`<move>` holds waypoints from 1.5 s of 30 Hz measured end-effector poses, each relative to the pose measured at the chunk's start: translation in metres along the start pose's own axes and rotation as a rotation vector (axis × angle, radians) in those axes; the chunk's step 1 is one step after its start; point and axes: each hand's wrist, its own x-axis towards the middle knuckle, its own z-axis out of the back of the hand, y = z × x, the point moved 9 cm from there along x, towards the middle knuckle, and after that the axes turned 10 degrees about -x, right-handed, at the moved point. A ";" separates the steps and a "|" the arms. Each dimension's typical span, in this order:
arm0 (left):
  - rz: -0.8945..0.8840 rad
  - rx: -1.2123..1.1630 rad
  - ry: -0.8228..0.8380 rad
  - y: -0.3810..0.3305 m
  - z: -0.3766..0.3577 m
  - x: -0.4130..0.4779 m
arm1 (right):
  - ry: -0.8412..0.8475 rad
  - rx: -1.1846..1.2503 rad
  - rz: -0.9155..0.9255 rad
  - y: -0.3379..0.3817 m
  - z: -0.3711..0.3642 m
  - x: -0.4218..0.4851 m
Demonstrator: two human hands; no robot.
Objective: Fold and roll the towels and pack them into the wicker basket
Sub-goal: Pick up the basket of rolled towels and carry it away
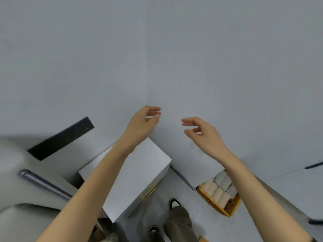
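My left hand (146, 120) and my right hand (201, 131) are raised in front of me against a plain grey wall, fingers loosely curled and apart, holding nothing. Far below, at the lower right, the wicker basket (209, 200) sits on the floor, partly hidden behind my right forearm. Several rolled towels (218, 190) lie packed side by side in it, beige ones nearer and grey-white ones further back. Neither hand is near the basket.
A grey box-shaped cabinet (145, 172) with a gold hinge stands below my left arm. A black strip (61, 138) lies at the left, with a pale curved surface and a dark handle (43, 183) under it. My legs and shoes (174, 204) show at the bottom.
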 end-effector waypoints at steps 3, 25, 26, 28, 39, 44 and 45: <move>-0.028 0.040 0.119 -0.007 -0.036 -0.012 | -0.079 0.008 -0.065 -0.019 0.023 -0.033; -0.124 0.164 0.568 -0.037 -0.303 -0.131 | -0.460 0.079 -0.410 -0.172 0.157 -0.289; -0.129 0.166 0.554 -0.036 -0.312 -0.143 | -0.453 0.074 -0.400 -0.179 0.161 -0.302; -0.128 0.166 0.537 -0.032 -0.322 -0.156 | -0.446 0.080 -0.389 -0.189 0.166 -0.314; -0.060 0.120 0.341 -0.016 -0.382 -0.257 | -0.303 0.078 -0.277 -0.232 0.222 -0.399; -0.047 0.115 0.309 -0.012 -0.395 -0.271 | -0.290 0.070 -0.261 -0.246 0.235 -0.406; -0.042 0.116 0.308 -0.011 -0.396 -0.270 | -0.291 0.072 -0.265 -0.248 0.236 -0.405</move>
